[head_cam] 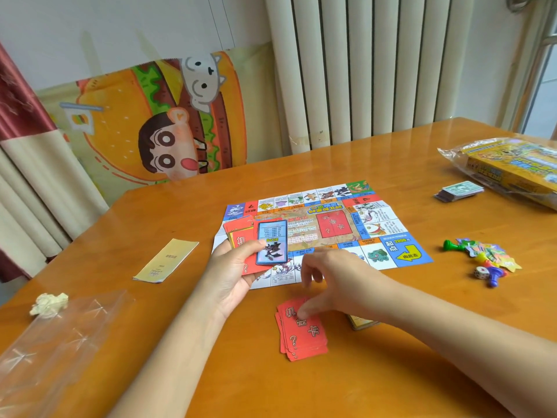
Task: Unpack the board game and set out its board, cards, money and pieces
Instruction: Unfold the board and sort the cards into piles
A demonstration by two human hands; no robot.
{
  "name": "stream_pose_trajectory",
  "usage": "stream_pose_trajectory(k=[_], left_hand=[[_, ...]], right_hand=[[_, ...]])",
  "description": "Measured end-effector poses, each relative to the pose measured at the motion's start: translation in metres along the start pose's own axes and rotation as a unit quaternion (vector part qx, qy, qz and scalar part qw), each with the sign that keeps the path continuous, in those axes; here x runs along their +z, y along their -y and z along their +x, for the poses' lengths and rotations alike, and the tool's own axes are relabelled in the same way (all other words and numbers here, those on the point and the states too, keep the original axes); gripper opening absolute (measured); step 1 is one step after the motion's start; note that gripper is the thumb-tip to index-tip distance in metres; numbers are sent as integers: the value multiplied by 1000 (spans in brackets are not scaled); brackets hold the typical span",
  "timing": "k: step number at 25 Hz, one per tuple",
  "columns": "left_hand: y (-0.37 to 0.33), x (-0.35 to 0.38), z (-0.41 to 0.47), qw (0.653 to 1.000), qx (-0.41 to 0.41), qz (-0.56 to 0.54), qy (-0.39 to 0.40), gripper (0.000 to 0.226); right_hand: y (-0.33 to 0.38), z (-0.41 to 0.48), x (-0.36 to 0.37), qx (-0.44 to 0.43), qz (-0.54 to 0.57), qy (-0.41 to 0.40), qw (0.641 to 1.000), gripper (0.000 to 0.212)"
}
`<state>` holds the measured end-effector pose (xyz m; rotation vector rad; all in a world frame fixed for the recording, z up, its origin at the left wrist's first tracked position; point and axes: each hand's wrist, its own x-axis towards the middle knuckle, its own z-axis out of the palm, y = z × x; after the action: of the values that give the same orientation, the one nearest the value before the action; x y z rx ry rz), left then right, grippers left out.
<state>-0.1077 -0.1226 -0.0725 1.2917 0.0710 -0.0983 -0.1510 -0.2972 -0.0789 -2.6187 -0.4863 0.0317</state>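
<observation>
My left hand (238, 267) grips a fan of cards (271, 241), while my right hand (331, 279), fingers loosely spread, touches the red pile (304, 336) on the bench (391, 375), lying nearer me and right of the left hand, long axis toward me.

Across my remote feed, a glossy orange wooden bench (331, 387), a crumpled paper wad (48, 303) near its left edge, a clear plastic sleeve (57, 342) just beside it, a cartoon burger cloth (156, 116) behind, a cream ribbed radiator (376, 64), a red-and-cream curtain (21, 131) far left, a window frame (542, 86) far right
</observation>
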Motion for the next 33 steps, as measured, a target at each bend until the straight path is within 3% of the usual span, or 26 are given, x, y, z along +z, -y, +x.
stream_pose_trajectory(k=[2,4,6,9,13,21,26,31,33], left_hand=[[2,2,-2,1000,8,3,12,25],[4,5,-5,999,20,9,29,28],[6,8,-8,999,27,13,45,30],[8,12,-10,996,32,11,77,39],[10,13,-10,995,6,9,99,39],[12,14,-11,997,10,32,65,39],[12,13,-9,999,29,20,28,27],[13,12,-7,999,22,21,10,27],[13,13,-9,999,25,33,17,31]], right_hand=[[1,2,-2,0,90,-76,993,29],[-1,5,-7,32,236,-134,962,35],[-3,7,-12,52,323,-139,935,34],[-6,7,-14,68,360,-141,920,25],[-14,10,-20,70,362,-143,918,21],[-15,6,-30,50,402,-78,911,18],[-20,7,-34,58,418,-114,899,11],[-26,4,-47,60,386,-135,911,14],[-26,3,-48,38,337,-130,932,17]])
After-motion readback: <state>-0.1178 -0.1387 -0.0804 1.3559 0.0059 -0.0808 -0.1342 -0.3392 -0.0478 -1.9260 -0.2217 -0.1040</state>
